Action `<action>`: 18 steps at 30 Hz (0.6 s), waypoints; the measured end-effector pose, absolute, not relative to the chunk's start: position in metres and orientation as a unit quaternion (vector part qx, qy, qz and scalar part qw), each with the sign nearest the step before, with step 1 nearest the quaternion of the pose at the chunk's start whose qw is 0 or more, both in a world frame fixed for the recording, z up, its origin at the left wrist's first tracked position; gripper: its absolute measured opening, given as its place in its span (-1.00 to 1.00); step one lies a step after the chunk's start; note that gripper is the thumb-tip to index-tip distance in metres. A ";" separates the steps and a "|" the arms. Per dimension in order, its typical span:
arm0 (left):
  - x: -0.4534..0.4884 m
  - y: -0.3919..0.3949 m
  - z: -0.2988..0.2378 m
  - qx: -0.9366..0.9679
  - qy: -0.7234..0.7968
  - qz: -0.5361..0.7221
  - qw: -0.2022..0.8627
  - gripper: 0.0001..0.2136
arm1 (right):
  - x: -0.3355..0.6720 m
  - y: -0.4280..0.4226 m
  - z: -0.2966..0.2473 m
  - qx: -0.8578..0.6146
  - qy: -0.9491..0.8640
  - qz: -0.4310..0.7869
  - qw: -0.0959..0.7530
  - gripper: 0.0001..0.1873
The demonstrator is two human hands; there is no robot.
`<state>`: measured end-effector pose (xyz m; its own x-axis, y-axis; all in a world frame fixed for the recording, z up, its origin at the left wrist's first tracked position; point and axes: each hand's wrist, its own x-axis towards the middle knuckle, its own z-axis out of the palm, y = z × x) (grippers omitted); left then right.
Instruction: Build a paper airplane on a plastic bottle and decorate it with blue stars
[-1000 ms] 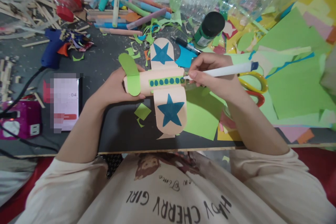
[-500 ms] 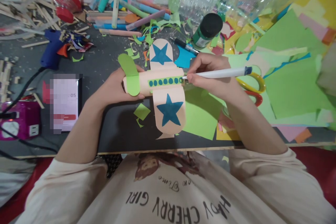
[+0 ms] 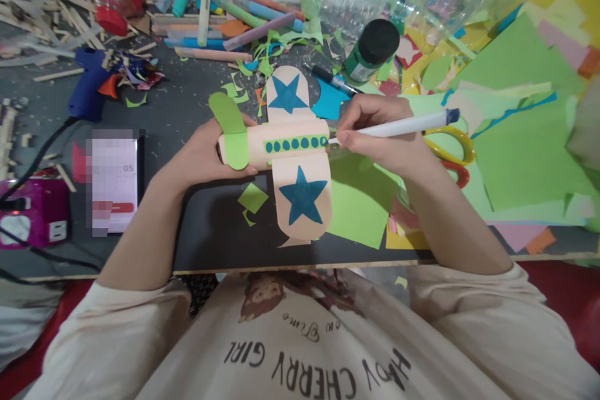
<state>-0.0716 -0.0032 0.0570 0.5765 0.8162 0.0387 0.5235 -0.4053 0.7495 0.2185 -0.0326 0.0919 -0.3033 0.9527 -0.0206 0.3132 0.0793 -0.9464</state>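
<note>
A paper plane (image 3: 293,156) made of a cream tube lies across the dark table. It has two cream wings with blue stars, a green strip of blue dots and a green tail. My left hand (image 3: 201,156) is closed around the tail end of the tube. My right hand (image 3: 375,134) pinches a white marker (image 3: 398,127) whose tip touches the right end of the dotted green strip.
Green and yellow paper sheets (image 3: 510,137) cover the right side, with yellow-handled scissors (image 3: 450,150) under my right wrist. A green paint bottle (image 3: 370,50), coloured markers (image 3: 234,12), a blue glue gun (image 3: 87,84), a phone (image 3: 115,178) and wood sticks lie around.
The marker's rear end has risen a little and its tip stays at the end of the dotted strip. My left hand and the plane have barely shifted.
</note>
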 end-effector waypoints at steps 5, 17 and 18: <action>-0.071 -0.004 0.058 0.815 0.412 0.199 0.356 -0.29 | 0.218 -0.033 0.090 -0.495 -0.660 0.445 0.349 -0.73; -0.070 -0.003 0.059 0.828 0.398 0.206 0.337 -0.30 | 0.220 -0.031 0.090 -0.480 -0.648 0.486 0.337 -0.72; -0.071 -0.003 0.059 0.829 0.396 0.206 0.336 -0.31 | 0.220 -0.031 0.090 -0.479 -0.647 0.482 0.346 -0.73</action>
<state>-0.0705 -0.0032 0.0587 0.6004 0.7961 0.0755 0.5183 -0.4592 0.7215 0.2196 -0.0310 0.0901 -0.3016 0.9533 -0.0139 0.2861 0.0766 -0.9551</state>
